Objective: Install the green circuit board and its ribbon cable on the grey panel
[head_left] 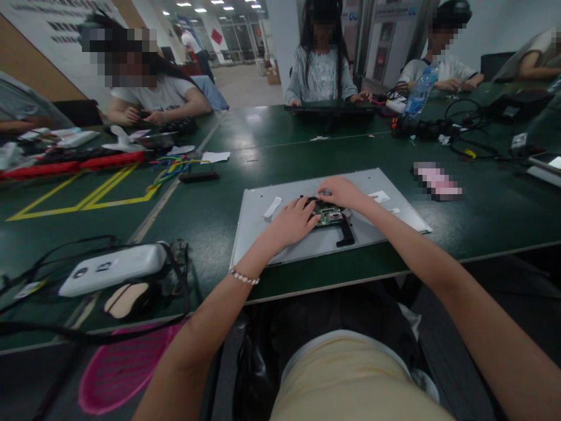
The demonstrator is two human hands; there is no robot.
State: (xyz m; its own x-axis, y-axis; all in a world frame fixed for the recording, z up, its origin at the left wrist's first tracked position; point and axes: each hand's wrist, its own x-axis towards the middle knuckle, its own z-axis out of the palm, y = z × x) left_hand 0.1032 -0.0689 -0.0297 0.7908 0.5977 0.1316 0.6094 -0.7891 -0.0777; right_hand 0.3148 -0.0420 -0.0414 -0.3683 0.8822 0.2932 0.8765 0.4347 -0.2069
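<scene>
A flat grey panel, like the back of a display, lies on the green table in front of me. At its middle sits a green circuit board with a black bracket around part of it. My left hand rests on the board's left side, fingers spread out over the black part. My right hand is at the board's far edge, fingers curled and pinched together; what they hold, if anything, is too small to make out. White labels show on the panel near my right wrist.
On the left are a white power strip, a beige mouse, cables and a pink basket below the table edge. A phone lies right of the panel. A water bottle stands farther back. Several people sit around the table.
</scene>
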